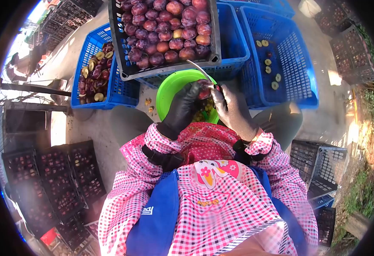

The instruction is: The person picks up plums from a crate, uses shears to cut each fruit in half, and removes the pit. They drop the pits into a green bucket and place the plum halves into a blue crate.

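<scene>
My left hand, in a dark glove, grips a dark red plum over the bucket. In my gloved right hand is a knife with a thin curved blade, held against the plum and pointing up and left. Whether the blade has cut into the fruit cannot be made out. Below both hands stands a bright green bucket with yellowish plum pieces inside, partly hidden by my hands. Just beyond it, a black crate full of whole plums rests on a blue crate.
A blue crate at the left holds halved plums. Several cut pieces lie in another blue crate at the right. Stacked black crates of plums stand at lower left. More crates stand at right.
</scene>
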`<action>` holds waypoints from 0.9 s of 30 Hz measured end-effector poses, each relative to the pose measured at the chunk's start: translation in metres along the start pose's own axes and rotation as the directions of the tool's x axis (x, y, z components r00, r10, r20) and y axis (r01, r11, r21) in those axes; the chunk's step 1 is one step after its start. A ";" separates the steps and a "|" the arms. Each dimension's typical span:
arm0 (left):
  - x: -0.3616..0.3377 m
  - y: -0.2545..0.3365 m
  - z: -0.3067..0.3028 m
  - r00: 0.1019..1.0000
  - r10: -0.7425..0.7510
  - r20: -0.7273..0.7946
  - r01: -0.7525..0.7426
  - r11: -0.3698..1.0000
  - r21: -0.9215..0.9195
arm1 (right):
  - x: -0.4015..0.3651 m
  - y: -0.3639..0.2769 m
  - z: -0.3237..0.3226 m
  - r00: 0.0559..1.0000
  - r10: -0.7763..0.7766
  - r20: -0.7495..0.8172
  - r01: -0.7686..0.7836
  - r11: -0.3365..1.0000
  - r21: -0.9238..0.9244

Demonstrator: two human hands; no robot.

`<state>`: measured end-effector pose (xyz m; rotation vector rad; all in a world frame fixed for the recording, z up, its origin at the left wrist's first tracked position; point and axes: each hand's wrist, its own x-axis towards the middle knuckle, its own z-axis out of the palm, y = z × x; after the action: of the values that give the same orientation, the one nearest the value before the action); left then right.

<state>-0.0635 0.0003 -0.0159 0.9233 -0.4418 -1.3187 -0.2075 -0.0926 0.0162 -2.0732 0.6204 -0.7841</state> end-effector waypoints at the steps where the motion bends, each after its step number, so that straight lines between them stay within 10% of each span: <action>1: -0.001 0.000 0.000 1.000 0.000 0.000 0.000 1.000 0.000 | -0.001 0.002 0.001 1.000 0.005 0.016 -0.004 0.999 -0.052; 9: -0.005 0.009 0.011 0.986 0.136 -0.097 -0.078 0.888 0.453 | -0.003 0.000 0.002 0.999 0.015 0.031 -0.012 0.996 -0.092; 11: -0.002 0.010 0.005 0.992 0.091 -0.084 -0.054 0.928 0.368 | -0.005 0.000 0.001 0.953 0.256 0.159 -0.287 0.933 0.217; 14: 0.002 0.009 0.004 0.992 0.109 -0.056 -0.087 0.948 0.306 | -0.005 -0.007 0.006 0.999 0.035 -0.031 -0.033 0.998 0.049; 25: -0.010 0.014 0.024 0.937 0.348 0.018 -0.325 0.853 0.409 | -0.007 -0.014 0.021 0.992 -0.042 -0.118 0.017 0.979 -0.204; 27: -0.006 0.018 0.016 0.938 0.333 0.096 -0.329 0.767 0.551 | -0.003 -0.002 0.022 0.996 0.059 -0.062 -0.060 0.998 -0.018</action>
<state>-0.0660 0.0003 0.0085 1.2653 -0.9800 -0.8600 -0.1938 -0.0783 0.0064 -2.0452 0.7232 -0.8124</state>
